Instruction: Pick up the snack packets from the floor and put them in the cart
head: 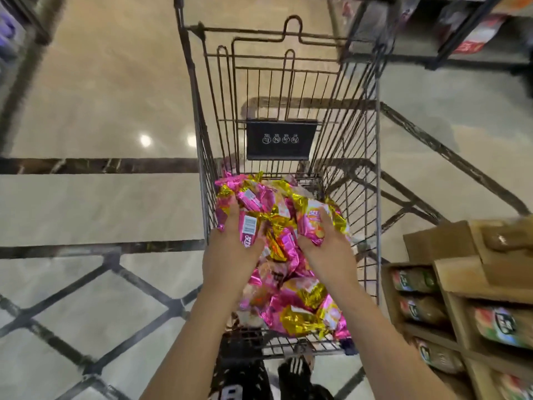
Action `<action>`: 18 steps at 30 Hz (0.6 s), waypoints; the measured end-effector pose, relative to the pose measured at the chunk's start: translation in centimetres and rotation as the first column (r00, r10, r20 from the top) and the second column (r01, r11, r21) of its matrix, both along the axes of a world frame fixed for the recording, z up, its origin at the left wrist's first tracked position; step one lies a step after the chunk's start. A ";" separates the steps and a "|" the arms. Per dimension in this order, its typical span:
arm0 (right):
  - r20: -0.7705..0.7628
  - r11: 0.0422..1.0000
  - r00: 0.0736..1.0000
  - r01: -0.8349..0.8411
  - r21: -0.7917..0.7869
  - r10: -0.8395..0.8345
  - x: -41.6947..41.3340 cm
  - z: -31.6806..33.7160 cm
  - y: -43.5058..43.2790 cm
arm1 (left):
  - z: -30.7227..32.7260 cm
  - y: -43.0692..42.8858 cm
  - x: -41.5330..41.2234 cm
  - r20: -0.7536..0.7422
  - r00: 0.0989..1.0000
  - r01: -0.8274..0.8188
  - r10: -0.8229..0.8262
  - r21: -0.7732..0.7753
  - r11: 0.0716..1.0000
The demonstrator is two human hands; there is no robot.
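Observation:
A wire shopping cart (372,145) stands in front of me on the marble floor. Both my hands are over its basket, holding between them a bundle of pink and gold snack packets (271,203). My left hand (230,249) grips the bundle's left side, fingers curled over the packets. My right hand (326,249) grips the right side, thumb over a pink packet. Beneath the bundle, several more pink and gold snack packets (294,307) lie piled in the near end of the basket.
A black folding seat flap (281,140) hangs at the cart's far end. Cardboard display trays of packaged goods (461,307) stand close on the right. A dark metal shelf (432,39) is at the upper right. My feet (268,373) are behind the cart.

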State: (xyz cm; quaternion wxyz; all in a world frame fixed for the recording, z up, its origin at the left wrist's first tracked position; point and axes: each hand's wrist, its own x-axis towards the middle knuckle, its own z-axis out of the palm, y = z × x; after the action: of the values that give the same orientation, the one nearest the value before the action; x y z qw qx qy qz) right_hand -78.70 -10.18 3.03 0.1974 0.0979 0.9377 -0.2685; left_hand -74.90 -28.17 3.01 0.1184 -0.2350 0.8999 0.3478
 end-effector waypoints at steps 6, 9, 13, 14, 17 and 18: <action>0.022 0.994 0.999 0.029 0.106 -0.031 -2.7 -1.6 -1.2 | -1.8 -1.1 -3.9 0.042 0.995 0.093 -0.093 -0.002 0.996; 0.079 0.971 0.996 0.012 0.239 -0.032 -2.7 -1.9 -0.9 | -2.1 -0.8 -4.6 0.055 0.993 0.113 -0.108 -0.090 0.990; 0.110 0.941 0.992 0.026 0.338 -0.066 -1.0 -1.3 0.2 | -1.7 0.4 -4.8 0.113 0.973 0.220 -0.203 -0.157 0.963; 0.103 0.942 0.991 0.046 0.332 -0.085 -0.2 -1.3 0.7 | -1.3 1.0 -4.9 0.112 0.964 0.259 -0.243 -0.163 0.952; 0.054 0.930 0.984 0.140 0.339 -0.168 3.3 -1.0 2.7 | -0.2 3.2 -4.7 0.120 0.919 0.391 -0.375 -0.175 0.904; 0.056 0.920 0.978 0.168 0.353 -0.201 4.7 -0.8 3.5 | 0.1 4.2 -4.6 0.133 0.895 0.445 -0.426 -0.187 0.876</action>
State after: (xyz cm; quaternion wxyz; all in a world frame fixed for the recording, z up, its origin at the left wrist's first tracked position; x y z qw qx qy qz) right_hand -73.98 -6.64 2.23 0.1935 0.2313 0.9469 -0.1119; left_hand -79.50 -24.01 3.15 0.2071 -0.0529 0.9555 0.2034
